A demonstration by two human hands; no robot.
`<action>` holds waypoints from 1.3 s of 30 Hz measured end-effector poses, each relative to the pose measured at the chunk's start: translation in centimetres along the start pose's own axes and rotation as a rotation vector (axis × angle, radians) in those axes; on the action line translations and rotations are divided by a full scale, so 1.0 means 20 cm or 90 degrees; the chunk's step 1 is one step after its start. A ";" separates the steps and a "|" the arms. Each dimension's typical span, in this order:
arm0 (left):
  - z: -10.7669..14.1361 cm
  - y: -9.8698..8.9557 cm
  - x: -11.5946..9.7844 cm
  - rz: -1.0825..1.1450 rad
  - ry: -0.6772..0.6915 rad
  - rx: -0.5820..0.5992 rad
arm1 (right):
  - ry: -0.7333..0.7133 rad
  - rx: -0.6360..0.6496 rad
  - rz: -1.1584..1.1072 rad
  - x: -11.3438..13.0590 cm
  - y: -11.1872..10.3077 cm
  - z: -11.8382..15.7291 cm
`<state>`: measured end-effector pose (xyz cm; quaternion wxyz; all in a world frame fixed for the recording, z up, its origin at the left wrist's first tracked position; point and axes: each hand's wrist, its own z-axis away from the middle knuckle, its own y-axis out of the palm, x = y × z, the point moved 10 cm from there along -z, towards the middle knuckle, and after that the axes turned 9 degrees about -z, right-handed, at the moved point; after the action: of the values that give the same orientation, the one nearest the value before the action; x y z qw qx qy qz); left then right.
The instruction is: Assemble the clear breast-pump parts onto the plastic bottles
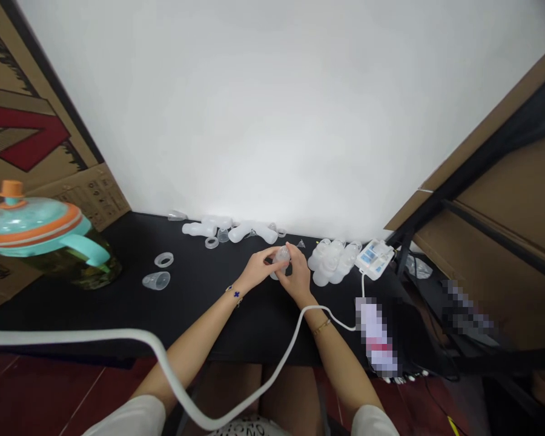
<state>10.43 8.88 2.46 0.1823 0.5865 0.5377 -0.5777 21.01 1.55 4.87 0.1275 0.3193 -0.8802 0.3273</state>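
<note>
Both hands are closed in front of me, fingers curled and meeting around one thing. My left hand point(254, 269) and my right hand point(297, 280) grip a small clear plastic cup point(282, 255) between them, just above the black table point(236, 327), so I can't see its full shape past my fingers. Right beside my right hand stands a group of white plastic bottles point(330, 261), and touching them on the far side is a white box with blue labels point(375, 259). A thick white hose point(279, 357) curves past my forearms and up near my right wrist. Along the back of the table, against the white wall point(272, 109), more white bottles point(198, 229) lie on their sides, with a clear ring point(211, 243) just in front of them. To my left, well apart from my hands, a second clear ring point(163, 260) sits near a clear cup point(156, 280) lying tilted on its side. Further left is a big jar with a teal and orange lid point(31, 223), with cardboard point(27, 142) behind it. Something on the right is too blurred to make out.
</note>
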 end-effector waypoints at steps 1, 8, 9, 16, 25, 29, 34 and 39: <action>0.00 0.01 0.00 0.003 0.000 0.003 | -0.011 -0.008 0.010 0.01 -0.01 0.00; 0.01 0.09 0.03 0.006 0.009 0.024 | 0.008 -0.040 0.057 0.01 -0.02 0.00; 0.01 0.09 0.02 -0.001 0.012 0.027 | 0.013 -0.046 0.066 0.00 -0.03 0.00; 0.02 0.10 -0.01 -0.025 0.021 0.044 | -0.004 -0.069 0.113 -0.02 -0.07 -0.01; 0.02 0.10 0.01 -0.087 0.014 0.019 | -0.082 -0.105 0.227 -0.01 -0.14 -0.03; 0.03 0.10 0.03 -0.117 0.020 0.018 | -0.094 -0.106 0.267 -0.02 -0.16 -0.04; 0.03 0.10 0.03 -0.131 0.023 0.013 | -0.065 -0.091 0.284 -0.06 -0.16 -0.05; 0.03 0.10 0.03 -0.137 0.022 0.017 | -0.042 -0.088 0.288 -0.07 -0.18 -0.05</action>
<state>11.68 8.02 1.00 0.1022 0.5375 0.5929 -0.5909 24.44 0.79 6.72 0.0436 0.1153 -0.9533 0.2758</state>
